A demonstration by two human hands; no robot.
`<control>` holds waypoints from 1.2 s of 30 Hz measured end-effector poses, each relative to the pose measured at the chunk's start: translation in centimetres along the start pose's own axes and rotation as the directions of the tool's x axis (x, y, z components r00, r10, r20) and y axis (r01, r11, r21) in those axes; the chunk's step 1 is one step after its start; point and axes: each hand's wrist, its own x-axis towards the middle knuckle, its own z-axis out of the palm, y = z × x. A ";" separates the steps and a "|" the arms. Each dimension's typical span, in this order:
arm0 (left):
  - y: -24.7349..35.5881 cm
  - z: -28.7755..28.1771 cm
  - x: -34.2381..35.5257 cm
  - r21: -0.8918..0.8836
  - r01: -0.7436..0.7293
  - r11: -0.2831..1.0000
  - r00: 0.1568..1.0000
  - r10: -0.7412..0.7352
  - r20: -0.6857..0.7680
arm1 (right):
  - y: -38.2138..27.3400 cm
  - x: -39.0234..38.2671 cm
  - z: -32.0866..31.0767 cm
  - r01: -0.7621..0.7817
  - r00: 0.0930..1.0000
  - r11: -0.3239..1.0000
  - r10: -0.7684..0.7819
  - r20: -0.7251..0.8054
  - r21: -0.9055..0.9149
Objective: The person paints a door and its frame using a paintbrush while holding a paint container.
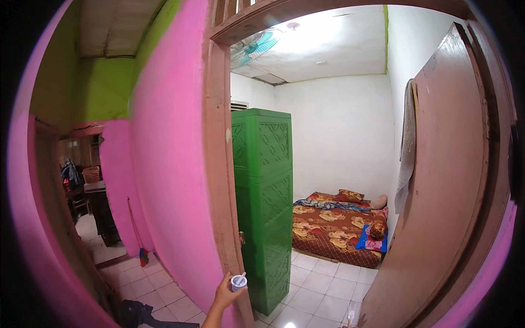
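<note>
My left hand [225, 294] reaches up from the lower edge, its fingers closed round a small whitish cup [235, 286] beside the door frame. A pale stick-like handle [241, 277] leans out of the cup's mouth; its lower end is hidden inside. Of my right hand [345, 327], only a sliver of the fingertips shows at the bottom edge. Just above them stands a pale brush-like thing [351, 311], apparently held in those fingers, though the grip is mostly cut off.
A brown door frame [219, 136] borders a pink wall [169, 136]. Through the doorway stand a green plastic cabinet [270, 191] and a flowered mattress [333, 232]. An open wooden door [443, 164] stands right, with a grey towel [406, 153]. Dark cloth [142, 316] lies on floor tiles, lower left.
</note>
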 end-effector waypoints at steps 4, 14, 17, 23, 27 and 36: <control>2.6 0.9 -1.3 -0.063 0.022 0.998 0.999 -0.019 0.048 | -1.6 -0.3 -0.1 -0.005 1.000 0.992 0.004 -0.004 -0.129; 3.6 3.1 -3.4 -0.108 -0.004 0.994 0.997 0.013 0.081 | -2.8 -0.5 -0.4 -0.013 1.000 0.958 0.013 -0.001 -0.288; 3.7 2.8 -3.6 0.003 0.011 1.000 0.998 -0.011 0.067 | -3.0 -0.5 -0.4 -0.008 1.000 0.942 0.011 0.008 -0.335; 3.8 1.3 -1.9 0.179 -0.069 0.981 0.997 0.075 -0.028 | -3.4 -0.1 0.3 -0.011 1.000 0.938 0.013 0.005 -0.347; 3.2 0.4 0.2 0.268 -0.114 0.957 0.985 0.144 -0.097 | -0.1 0.0 0.0 0.286 0.949 0.793 -0.312 0.044 -0.538; 4.8 -1.3 2.3 0.203 -0.139 0.969 0.978 0.167 -0.128 | -3.6 -0.5 0.2 -0.030 0.999 0.921 0.038 0.013 -0.389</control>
